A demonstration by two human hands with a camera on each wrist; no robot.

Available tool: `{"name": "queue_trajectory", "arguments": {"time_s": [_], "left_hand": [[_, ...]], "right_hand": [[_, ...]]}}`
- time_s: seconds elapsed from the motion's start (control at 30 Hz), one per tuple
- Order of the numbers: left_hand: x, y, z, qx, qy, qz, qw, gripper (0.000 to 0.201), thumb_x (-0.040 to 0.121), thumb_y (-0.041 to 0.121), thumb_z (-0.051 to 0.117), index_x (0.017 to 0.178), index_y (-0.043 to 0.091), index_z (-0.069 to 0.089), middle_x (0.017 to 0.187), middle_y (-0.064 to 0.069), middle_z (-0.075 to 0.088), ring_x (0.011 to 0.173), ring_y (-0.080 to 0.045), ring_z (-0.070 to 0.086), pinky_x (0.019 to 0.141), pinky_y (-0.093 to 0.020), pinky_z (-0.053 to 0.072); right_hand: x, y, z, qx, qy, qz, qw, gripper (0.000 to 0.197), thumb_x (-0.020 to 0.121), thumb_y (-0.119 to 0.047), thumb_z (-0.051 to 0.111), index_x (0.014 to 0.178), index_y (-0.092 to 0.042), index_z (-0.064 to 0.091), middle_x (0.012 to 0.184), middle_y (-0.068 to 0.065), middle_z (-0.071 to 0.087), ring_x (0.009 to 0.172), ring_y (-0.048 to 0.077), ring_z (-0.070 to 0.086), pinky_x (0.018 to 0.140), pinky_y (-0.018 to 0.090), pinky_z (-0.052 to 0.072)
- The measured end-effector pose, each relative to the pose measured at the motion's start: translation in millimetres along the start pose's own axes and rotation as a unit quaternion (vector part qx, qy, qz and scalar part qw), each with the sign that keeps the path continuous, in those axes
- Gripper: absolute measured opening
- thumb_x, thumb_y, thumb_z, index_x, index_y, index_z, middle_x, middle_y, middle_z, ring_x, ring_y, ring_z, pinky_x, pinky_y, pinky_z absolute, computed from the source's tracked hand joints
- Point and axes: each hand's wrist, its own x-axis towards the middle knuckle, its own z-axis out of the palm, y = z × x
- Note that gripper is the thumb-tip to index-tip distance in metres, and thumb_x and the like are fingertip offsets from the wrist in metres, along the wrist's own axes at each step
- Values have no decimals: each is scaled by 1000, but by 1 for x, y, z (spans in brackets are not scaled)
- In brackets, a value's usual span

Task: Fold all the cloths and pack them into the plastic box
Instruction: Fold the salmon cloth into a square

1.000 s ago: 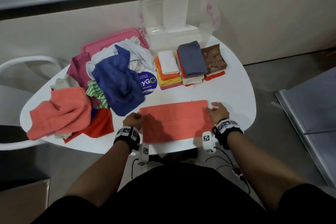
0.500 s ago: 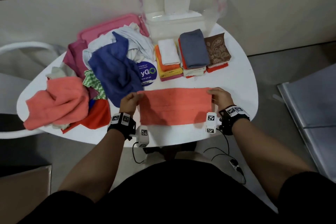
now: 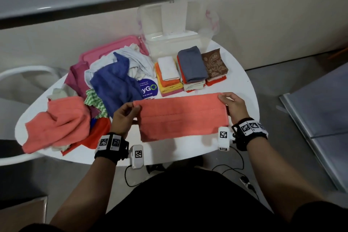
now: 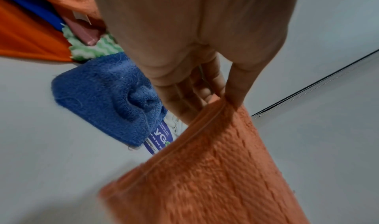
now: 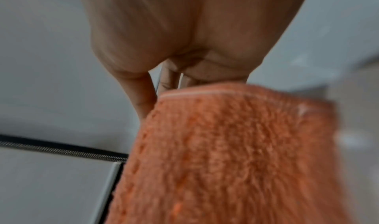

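Observation:
A coral towel [image 3: 180,117], folded into a long strip, hangs stretched between my hands above the white table [image 3: 243,88]. My left hand [image 3: 128,113] pinches its upper left corner and my right hand [image 3: 228,102] pinches its upper right corner. In the left wrist view the thumb and fingers [image 4: 235,88] clamp the towel [image 4: 215,170] at its hem. In the right wrist view the towel [image 5: 225,146] hangs from the hand, blurred. The clear plastic box [image 3: 173,43] stands open at the table's back. Three stacks of folded cloths [image 3: 190,69] lie in front of it.
A heap of unfolded cloths covers the table's left: a blue towel [image 3: 114,84], a second coral towel [image 3: 62,124], white, green and orange pieces. A pink lid [image 3: 111,51] lies behind the heap. A white chair [image 3: 24,71] stands at the left, a cable [image 3: 231,171] hangs below the table.
Both hands have lifted the coral towel's far edge off the table and raised it; it lay flat a second ago and now hangs between them.

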Motion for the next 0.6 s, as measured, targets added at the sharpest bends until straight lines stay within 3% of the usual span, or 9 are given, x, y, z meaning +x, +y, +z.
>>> {"name": "queue_trajectory", "arguments": {"time_s": [0.13,0.2,0.3,0.37,0.43,0.53,0.6], "left_hand": [[0,-28,-1,73,5,-37,997,12,96,18,60,103,8,61,90,-12,65,70,-24,63,50,-30,54],[0,-53,1,112,-7,-89,990,22,93,24,64,112,14,59,107,-14,65,80,-27,64,61,-34,56],[-7,-84,4,265,-39,-144,953,47,84,38,71,124,27,52,108,-3,65,94,-24,63,87,-38,52],[-12,-91,10,280,5,-151,948,50,84,37,71,128,28,48,103,1,64,95,-24,62,89,-37,51],[-15,-92,17,261,44,-159,951,54,84,34,71,131,28,45,100,0,65,94,-25,62,87,-36,51],[-17,-92,24,271,56,-159,948,50,85,26,69,130,22,46,95,1,65,94,-27,64,81,-33,50],[-14,-87,24,300,48,-165,938,39,86,24,67,122,15,54,99,-3,65,98,-29,63,79,-31,47]], "right_hand": [[0,14,3,-108,11,-2,994,12,89,-30,71,97,-21,70,87,3,69,78,20,63,64,26,50],[-1,27,9,-190,5,11,982,20,89,-26,69,109,-24,66,97,-3,66,89,19,65,66,23,50],[-8,50,20,-374,-1,-15,927,44,83,-18,68,124,-26,56,119,3,54,106,23,57,91,36,49],[-20,64,29,-460,-1,-79,885,42,80,-13,61,120,-27,57,118,5,53,105,25,55,94,41,47],[-31,77,38,-491,-45,-110,863,36,79,-10,59,110,-28,60,112,1,55,101,24,56,93,38,48],[-42,94,43,-543,-115,-74,828,26,77,-14,67,99,-27,65,108,-2,54,103,23,56,94,34,47],[-41,97,42,-542,-116,-51,831,25,76,-14,68,97,-28,66,107,-3,53,104,23,55,95,33,47]]}}
